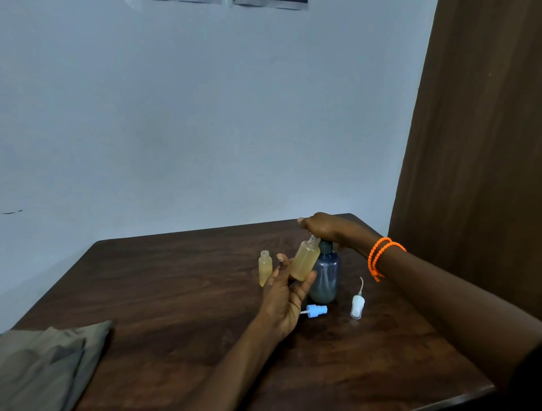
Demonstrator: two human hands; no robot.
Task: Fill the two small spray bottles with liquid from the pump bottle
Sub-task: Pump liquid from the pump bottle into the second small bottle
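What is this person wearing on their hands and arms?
Both forearms are bare, with no sleeves and no gloves. The right wrist carries an orange beaded bracelet, looped twice, with a short end hanging down. The left hand and right hand show no rings.

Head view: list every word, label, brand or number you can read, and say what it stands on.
No text can be read.
Pump bottle: no label shows.
Held spray bottle: plain, no print.
Standing spray bottle: plain, no print.
Two spray caps: no marking.
Papers on the wall: cut off at the top edge, nothing legible.
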